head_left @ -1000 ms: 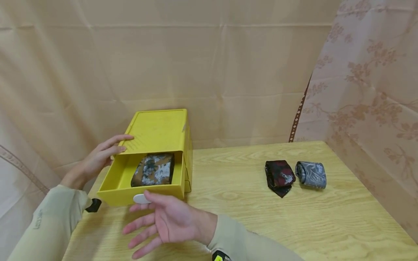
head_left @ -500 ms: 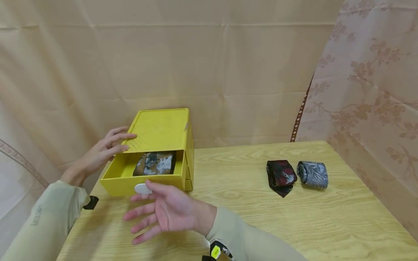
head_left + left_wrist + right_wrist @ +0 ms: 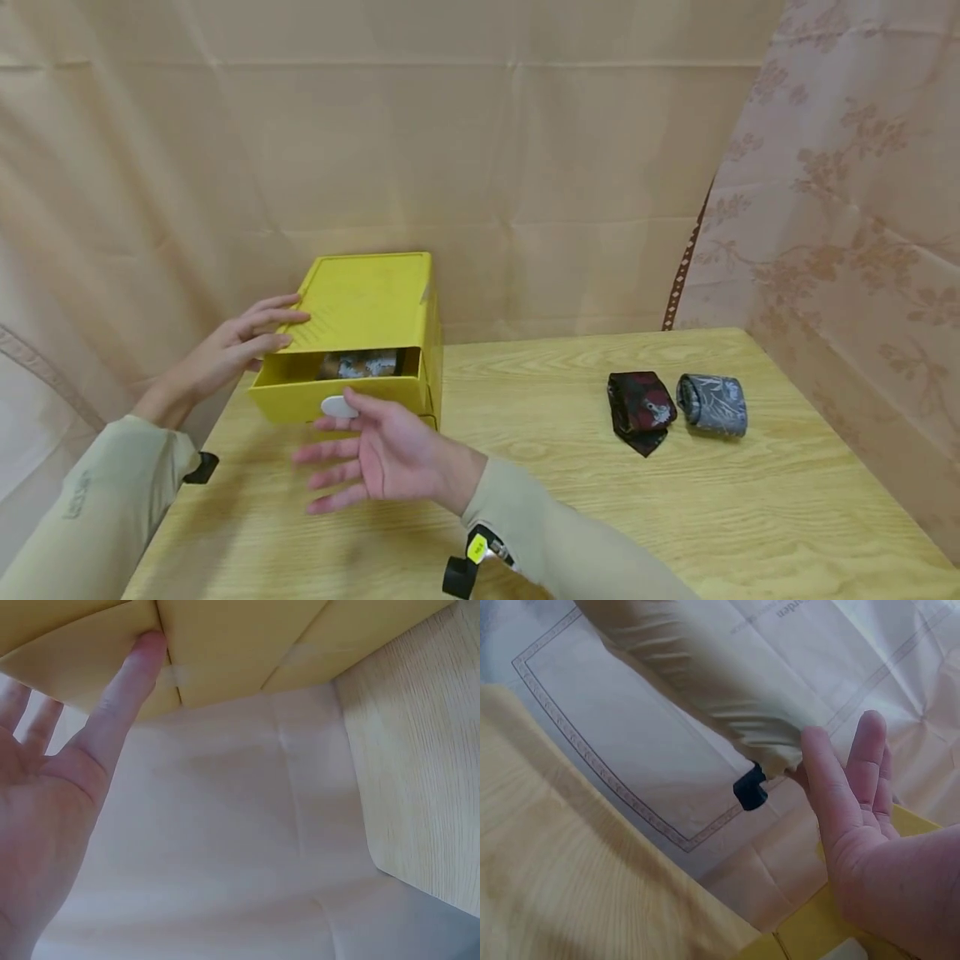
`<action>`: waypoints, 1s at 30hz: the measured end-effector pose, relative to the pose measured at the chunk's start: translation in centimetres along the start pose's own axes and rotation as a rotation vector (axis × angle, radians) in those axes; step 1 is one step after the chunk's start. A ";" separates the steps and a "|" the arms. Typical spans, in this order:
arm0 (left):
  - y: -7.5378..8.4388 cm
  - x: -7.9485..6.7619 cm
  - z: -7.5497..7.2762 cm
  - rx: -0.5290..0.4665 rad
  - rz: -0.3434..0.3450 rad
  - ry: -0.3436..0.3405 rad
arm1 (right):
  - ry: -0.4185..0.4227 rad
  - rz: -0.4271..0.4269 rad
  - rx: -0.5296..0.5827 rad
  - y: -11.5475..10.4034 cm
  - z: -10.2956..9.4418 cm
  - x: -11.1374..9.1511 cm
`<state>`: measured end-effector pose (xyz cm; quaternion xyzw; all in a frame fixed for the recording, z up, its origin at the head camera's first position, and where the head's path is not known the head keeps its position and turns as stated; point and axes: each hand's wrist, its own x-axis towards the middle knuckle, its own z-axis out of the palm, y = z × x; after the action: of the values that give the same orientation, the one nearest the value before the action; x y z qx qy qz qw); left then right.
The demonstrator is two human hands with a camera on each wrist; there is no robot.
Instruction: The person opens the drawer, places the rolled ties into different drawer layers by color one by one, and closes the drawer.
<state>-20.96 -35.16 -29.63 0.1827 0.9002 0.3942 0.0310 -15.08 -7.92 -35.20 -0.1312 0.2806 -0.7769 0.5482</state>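
Note:
A yellow drawer box stands at the back left of the table, its upper drawer partly pulled out. Inside lies a rolled brown tie with a pale floral pattern, mostly hidden by the drawer front. My left hand rests on the box's left top edge with extended fingers; in the left wrist view one fingertip presses the side near a seam. At the drawer's white oval handle, my right hand touches with the thumb side, its other fingers spread and straight below.
A rolled dark red and black tie and a rolled grey-blue tie lie side by side on the wooden table, to the right. Beige curtains hang close behind the table, and a floral cloth hangs at its right.
The drawer has slid inward over the last second, covering more of the brown tie. My right hand has moved forward with it. My left hand has stayed on the box.

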 end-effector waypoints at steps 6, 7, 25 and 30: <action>-0.4 -0.6 -0.1 -0.031 -0.014 0.015 | 0.029 -0.020 0.008 -0.4 -0.5 0.9; -0.4 -0.6 -0.1 -0.031 -0.013 0.015 | 0.030 -0.024 0.009 -0.5 -0.6 1.0; -0.7 -0.2 0.4 -0.116 0.042 0.043 | 0.086 -0.086 0.005 -2.5 -1.7 2.6; -0.6 0.1 0.4 -0.134 0.039 0.037 | 0.087 -0.095 -0.008 -2.7 -1.8 2.8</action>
<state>-21.15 -35.25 -30.35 0.1902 0.8684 0.4575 0.0191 -19.10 -9.30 -35.36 -0.1126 0.3004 -0.8060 0.4975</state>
